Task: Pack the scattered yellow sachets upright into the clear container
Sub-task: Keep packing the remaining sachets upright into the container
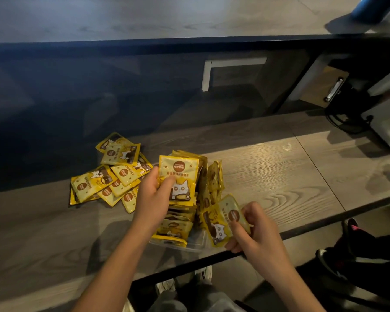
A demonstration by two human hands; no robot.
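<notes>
Roughly half done: clear container [198,243] under fingertips crowded with upright sachets [214,176]. Left hand [154,194] pinching sachet [178,176]; right hand [254,230] pinching another sachet [223,219]. Loose pile [113,174] left of fingers unpacked.

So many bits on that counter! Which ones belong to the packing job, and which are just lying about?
Part of the job:
- loose sachets in a heap
- clear container, partly filled
- sachet in the left hand
- sachet in the right hand

Just lying about:
- clipboard
- black cable
</notes>
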